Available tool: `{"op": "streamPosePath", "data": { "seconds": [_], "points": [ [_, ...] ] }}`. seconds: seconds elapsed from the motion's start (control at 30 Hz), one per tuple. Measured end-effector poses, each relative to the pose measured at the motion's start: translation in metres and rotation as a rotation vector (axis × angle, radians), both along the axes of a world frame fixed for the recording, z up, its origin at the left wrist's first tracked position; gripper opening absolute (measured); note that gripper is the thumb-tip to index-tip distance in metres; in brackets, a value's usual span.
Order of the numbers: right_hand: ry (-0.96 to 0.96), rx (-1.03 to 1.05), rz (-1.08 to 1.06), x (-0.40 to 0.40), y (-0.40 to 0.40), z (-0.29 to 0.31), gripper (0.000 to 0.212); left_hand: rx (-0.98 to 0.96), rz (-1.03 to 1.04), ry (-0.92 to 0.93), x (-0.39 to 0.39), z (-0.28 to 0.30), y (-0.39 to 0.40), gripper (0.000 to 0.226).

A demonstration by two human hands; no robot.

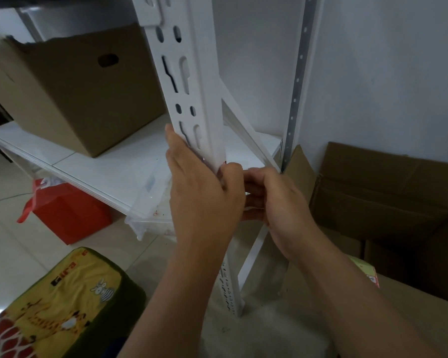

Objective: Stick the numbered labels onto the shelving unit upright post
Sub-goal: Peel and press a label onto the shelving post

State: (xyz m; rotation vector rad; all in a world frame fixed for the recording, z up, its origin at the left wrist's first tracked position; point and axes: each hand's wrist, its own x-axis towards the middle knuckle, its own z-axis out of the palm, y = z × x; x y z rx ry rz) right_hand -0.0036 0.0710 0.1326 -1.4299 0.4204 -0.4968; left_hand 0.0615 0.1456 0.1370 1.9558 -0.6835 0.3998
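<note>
The white slotted upright post (189,81) of the shelving unit runs down the middle of the head view. My left hand (199,187) lies against the post at shelf height, fingers stretched up along its left face and thumb at its front corner. A small bit of reddish label (221,168) shows at the post's edge just above that thumb; its number is hidden. My right hand (272,197) is close on the right, its fingers curled toward the left thumb and the label edge. Whether it pinches the label is hidden.
A brown cardboard box (83,86) stands on the white shelf (93,166). Below are a red box (70,213), a clear plastic container (150,223) and a yellow patterned cushion (62,301). Open cardboard boxes (388,202) stand right. A grey rear post (295,81) meets the wall.
</note>
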Motion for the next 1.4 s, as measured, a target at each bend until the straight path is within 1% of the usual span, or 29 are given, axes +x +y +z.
{"op": "streamPosePath", "data": {
  "seconds": [0.27, 0.47, 0.73, 1.0, 1.4],
  "points": [
    [-0.006, -0.022, 0.032, -0.002, 0.001, -0.001, 0.043, 0.018, 0.066, 0.011, -0.007, 0.012, -0.002, 0.076],
    [-0.017, 0.005, 0.047, -0.001, 0.0, -0.002, 0.044, 0.02, 0.089, 0.031, -0.007, 0.019, -0.002, 0.068],
    [-0.006, -0.011, 0.046, -0.001, 0.001, -0.001, 0.044, -0.007, 0.078, 0.106, -0.002, 0.026, -0.002, 0.047],
    [-0.023, 0.006, 0.05, 0.0, -0.002, -0.004, 0.044, -0.007, 0.051, 0.148, -0.003, 0.031, -0.003, 0.046],
    [-0.038, -0.016, 0.036, 0.003, -0.002, -0.007, 0.044, 0.014, 0.075, 0.09, 0.0, 0.027, -0.001, 0.052]
  ]
}}
